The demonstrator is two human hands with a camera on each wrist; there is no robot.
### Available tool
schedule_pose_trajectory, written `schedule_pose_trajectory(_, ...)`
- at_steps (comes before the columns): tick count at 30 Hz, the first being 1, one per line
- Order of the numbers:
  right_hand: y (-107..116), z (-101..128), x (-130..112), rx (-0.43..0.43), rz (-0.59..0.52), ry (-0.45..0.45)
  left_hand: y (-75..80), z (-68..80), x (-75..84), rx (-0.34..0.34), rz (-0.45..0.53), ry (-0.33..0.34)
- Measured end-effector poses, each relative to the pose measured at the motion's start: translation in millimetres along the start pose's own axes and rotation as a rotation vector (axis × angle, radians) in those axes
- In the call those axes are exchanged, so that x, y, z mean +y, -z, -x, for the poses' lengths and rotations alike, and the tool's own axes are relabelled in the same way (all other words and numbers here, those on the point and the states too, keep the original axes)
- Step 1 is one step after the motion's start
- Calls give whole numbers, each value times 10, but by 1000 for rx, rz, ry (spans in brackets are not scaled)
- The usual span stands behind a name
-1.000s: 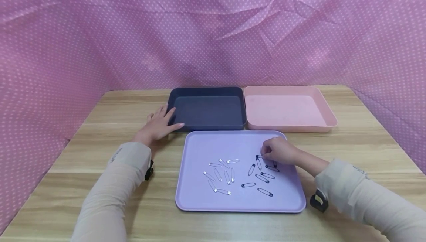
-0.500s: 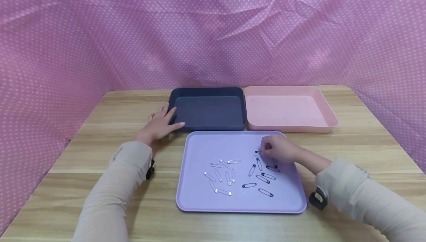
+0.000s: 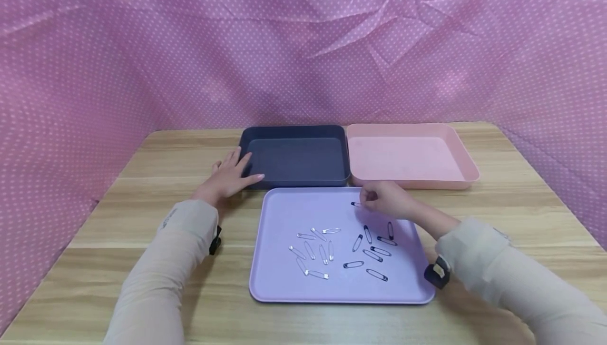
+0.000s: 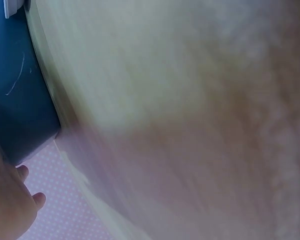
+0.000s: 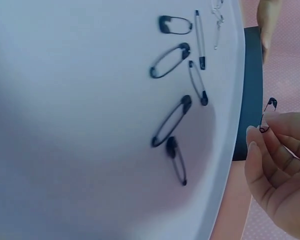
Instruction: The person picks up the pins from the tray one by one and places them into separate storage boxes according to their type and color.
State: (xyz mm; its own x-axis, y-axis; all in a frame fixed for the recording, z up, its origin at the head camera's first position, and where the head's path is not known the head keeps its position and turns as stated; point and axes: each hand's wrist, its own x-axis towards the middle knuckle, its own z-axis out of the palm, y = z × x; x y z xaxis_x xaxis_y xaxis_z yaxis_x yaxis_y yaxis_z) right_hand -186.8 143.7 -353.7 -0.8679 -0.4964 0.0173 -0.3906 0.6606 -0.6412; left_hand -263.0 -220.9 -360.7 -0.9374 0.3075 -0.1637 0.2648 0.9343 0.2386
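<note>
The right hand (image 3: pixel 386 199) pinches a black metal safety pin (image 3: pixel 354 205) over the flat, light purple tray (image 3: pixel 299 208) (more black pins (image 3: pixel 377 275) and silver pins (image 3: pixel 316 274) lie on it). The left hand (image 3: pixel 226 177), fingers spread, touches the dark blue, box-shaped tray (image 3: pixel 301 159).

- We find one black-headed safety pin (image 3: pixel 355 205) pinched in the right hand's (image 3: pixel 386 200) fingers, raised over the lilac tray's (image 3: pixel 284 213) far part.
- We note further black safety pins (image 3: pixel 372 255) lying flat at varied angles in that tray's right half.
- We see silver safety pins (image 3: pixel 323 254) clustered loosely to their left.
- We record the dark rectangular tray (image 3: pixel 299 158) upright beyond, the left hand (image 3: pixel 227 176) at its left side.
</note>
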Motion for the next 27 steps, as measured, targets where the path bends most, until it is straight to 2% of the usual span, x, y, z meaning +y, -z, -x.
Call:
schedule_pose_trajectory(4, 20, -45, -44, -3, -49, -43, -10, -15, -12, -6, 2, 7)
schedule_pose_trajectory(17, 50, -174, -33, 78, -201, -62, -13, -27, -22, -2, 14, 15)
schedule_pose_trajectory(27, 42, -245, -61, 122, -249, -80, -30, -32, -26, -5, 40, 32)
